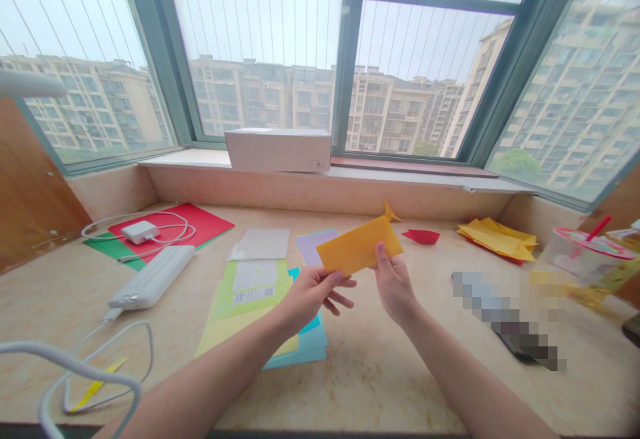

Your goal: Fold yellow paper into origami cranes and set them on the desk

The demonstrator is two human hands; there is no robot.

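One white power bank (155,276) lies off to the left, and then come the coloured sheets (295,359), spread on the counter (380,392) partly beneath the left forearm. And here's the left hand (305,296): thumb and forefinger closed in a light pinch on the lower left edge, its other fingers fanned open. Between the hands, raised above the counter, is the orange paper (355,246), tilted up to the right; whether it's folded or single, I can't tell. A soft, even hold should serve best here, edges lined up, no tugging that might crease it. Over to the right hand (395,286), thumb pressed on the face near the right end, fingers tucked behind: a narrow grasp. Beyond sit a red piece (423,236) and the yellow papers (500,239).
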